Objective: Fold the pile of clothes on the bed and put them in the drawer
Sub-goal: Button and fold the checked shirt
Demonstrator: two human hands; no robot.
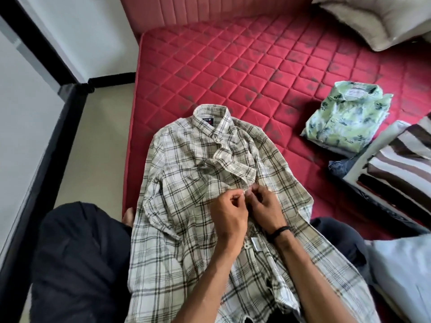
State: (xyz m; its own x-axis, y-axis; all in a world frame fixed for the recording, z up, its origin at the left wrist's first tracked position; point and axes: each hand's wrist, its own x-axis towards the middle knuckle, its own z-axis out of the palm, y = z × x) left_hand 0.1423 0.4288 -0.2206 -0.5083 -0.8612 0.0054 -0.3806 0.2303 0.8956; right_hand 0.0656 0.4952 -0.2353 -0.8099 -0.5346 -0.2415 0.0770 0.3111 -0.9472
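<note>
A cream and black plaid shirt lies spread face up on the red quilted mattress, collar away from me and hem over my lap. My left hand and my right hand meet at the shirt's front placket, each pinching the fabric edge around a button at mid-chest. A black band sits on my right wrist. To the right, a folded green floral shirt rests on the mattress.
A stack of striped brown and white cloth lies at the right edge, with a pale blue cloth below it. White pillows sit at the far right corner. The bed's left edge drops to a beige floor.
</note>
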